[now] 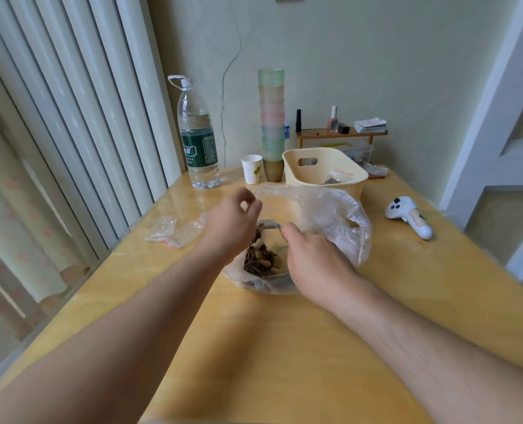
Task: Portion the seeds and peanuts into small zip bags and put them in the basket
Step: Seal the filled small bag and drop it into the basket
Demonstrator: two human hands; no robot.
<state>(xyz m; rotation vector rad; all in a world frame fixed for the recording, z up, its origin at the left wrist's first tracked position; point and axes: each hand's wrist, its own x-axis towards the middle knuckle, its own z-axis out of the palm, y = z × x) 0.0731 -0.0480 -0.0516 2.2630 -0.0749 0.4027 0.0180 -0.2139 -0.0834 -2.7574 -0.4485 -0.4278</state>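
Note:
A small clear zip bag point(261, 255) holding dark seeds and pale peanuts sits between my hands at the table's middle, over a large crumpled plastic bag point(333, 215). My left hand point(232, 221) has curled fingers at the bag's left side, thumb and forefinger touching in a ring. My right hand point(312, 258) pinches the right end of the bag's mouth. Behind them stands the cream basket point(297, 175), with one filled zip bag point(336, 177) inside. Empty zip bags point(174, 231) lie to the left.
A large water bottle point(197, 139), a paper cup point(252, 169) and a tall stack of coloured cups point(272, 123) stand at the back. A white controller point(410, 217) lies at the right. A small wooden shelf point(342, 133) stands behind the basket. Vertical blinds line the left edge.

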